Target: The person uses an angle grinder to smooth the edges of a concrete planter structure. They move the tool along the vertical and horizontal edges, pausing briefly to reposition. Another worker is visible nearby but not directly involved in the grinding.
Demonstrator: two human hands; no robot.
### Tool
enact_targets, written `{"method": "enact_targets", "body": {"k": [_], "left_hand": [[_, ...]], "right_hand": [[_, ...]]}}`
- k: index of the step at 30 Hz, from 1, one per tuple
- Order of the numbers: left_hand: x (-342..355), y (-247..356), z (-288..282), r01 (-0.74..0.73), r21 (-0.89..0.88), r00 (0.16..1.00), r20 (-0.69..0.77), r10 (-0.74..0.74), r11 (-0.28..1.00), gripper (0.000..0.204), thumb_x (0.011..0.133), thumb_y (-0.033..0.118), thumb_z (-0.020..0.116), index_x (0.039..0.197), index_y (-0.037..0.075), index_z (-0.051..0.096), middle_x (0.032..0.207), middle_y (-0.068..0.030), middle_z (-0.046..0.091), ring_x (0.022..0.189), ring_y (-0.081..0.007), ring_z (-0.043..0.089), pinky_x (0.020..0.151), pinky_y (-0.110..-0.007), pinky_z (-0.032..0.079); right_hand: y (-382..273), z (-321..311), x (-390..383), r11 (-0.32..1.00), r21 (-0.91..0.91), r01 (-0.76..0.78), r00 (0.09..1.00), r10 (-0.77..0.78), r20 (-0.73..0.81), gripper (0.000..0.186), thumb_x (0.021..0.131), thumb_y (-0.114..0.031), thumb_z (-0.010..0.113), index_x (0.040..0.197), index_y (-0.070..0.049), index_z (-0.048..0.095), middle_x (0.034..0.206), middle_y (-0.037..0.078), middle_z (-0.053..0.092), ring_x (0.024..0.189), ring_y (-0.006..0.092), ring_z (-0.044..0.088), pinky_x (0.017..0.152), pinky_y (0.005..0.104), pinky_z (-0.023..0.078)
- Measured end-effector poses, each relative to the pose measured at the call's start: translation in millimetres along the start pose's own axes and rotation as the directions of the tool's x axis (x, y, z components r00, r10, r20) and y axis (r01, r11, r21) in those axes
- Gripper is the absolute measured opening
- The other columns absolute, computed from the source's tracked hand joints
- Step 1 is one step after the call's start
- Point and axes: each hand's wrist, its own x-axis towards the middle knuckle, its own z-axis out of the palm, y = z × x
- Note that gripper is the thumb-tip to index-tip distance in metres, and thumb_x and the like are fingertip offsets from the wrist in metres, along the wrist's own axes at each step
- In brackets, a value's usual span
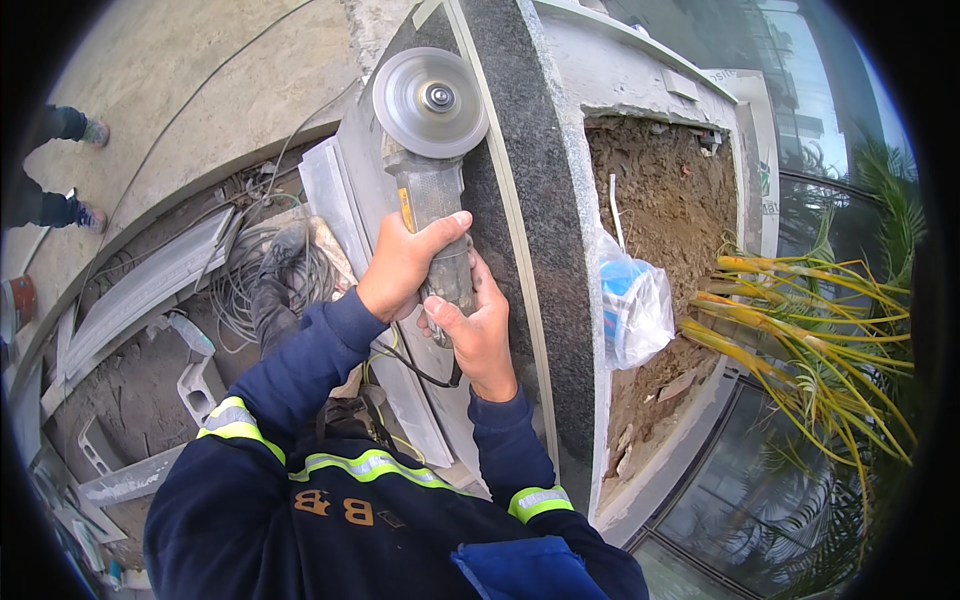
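An angle grinder (436, 195) with a pale round disc (430, 100) points away from me. My left hand (410, 262) is closed round the front of its body, the thumb across the top. Behind it, my right hand (475, 328) wraps the rear end, where a dark cord (415, 372) hangs down. The disc's face looks smooth and streaked; whether it spins I cannot tell. It overlaps the left edge of a dark speckled stone slab (560, 240), along which runs a beige strip (520, 250). Any contact between disc and stone is not plain to see.
Grey metal profiles (345, 215) lie left of the slab, beside coiled cable (235, 285) and hollow blocks (200, 388). On the right, a soil-filled planter (655, 180) holds a clear plastic bag (640, 310) and yellow-stemmed palms (770, 310). A person's legs (70, 165) show far left.
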Motion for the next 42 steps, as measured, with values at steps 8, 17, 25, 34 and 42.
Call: {"method": "enact_targets", "body": {"k": [8,17,25,34,42], "left_hand": [[-21.8,-18.4,6.3,-0.024,-0.024,1.0,0.002,0.024,0.999,0.02,0.096,0.018,0.074,0.103,0.0,0.069,0.088,-0.006,0.072,0.073,-0.0136,0.068,0.065,-0.031,0.055],[-26.8,-23.3,6.1,-0.01,0.002,1.0,0.007,0.01,1.0,0.024,0.094,0.018,0.075,0.105,-0.001,0.068,0.089,-0.0062,0.072,0.076,-0.0132,0.068,0.069,-0.031,0.055],[-22.7,-22.9,5.8,-0.024,0.012,1.0,0.001,0.024,1.0,0.023,0.094,0.019,0.075,0.106,0.0,0.069,0.09,-0.0035,0.07,0.08,-0.0112,0.065,0.073,-0.031,0.053],[-2.6,-7.0,5.0,-0.019,-0.014,1.0,0.019,0.019,1.0,0.022,0.096,0.021,0.074,0.103,0.001,0.068,0.089,-0.0049,0.071,0.075,-0.0126,0.067,0.066,-0.03,0.054],[13.4,3.7,2.5,-0.017,0.003,1.0,-0.003,0.017,1.0,0.022,0.095,0.022,0.076,0.1,0.001,0.069,0.086,-0.0059,0.071,0.072,-0.0136,0.067,0.064,-0.031,0.054]], "right_hand": [[11.8,-14.1,-24.2,0.99,-0.124,0.066,0.998,-0.067,-0.001,0.081,0.089,-0.021,0.079,0.153,0.009,0.039,0.126,0.015,0.063,0.102,0.018,0.065,0.089,0.032,0.053],[14.7,-16.7,-32.2,0.989,-0.146,0.039,0.999,-0.042,-0.017,0.087,0.088,-0.023,0.079,0.154,0.012,0.036,0.136,0.02,0.058,0.117,0.0233,0.06,0.1,0.0354,0.047],[9.3,-16.2,-28.3,0.992,-0.126,0.027,0.999,-0.03,-0.024,0.086,0.088,-0.021,0.079,0.153,0.015,0.036,0.145,0.025,0.055,0.134,0.0286,0.056,0.113,0.0394,0.043],[5.8,-11.7,-2.3,0.995,-0.077,0.061,0.998,-0.062,-0.002,0.084,0.089,-0.021,0.08,0.154,0.013,0.038,0.144,0.022,0.056,0.129,0.025,0.058,0.11,0.0372,0.046],[3.1,-5.3,15.7,0.997,-0.037,0.064,0.998,-0.065,-0.008,0.075,0.09,-0.021,0.079,0.149,0.008,0.042,0.119,0.013,0.062,0.093,0.0168,0.064,0.08,0.0306,0.052]]}}
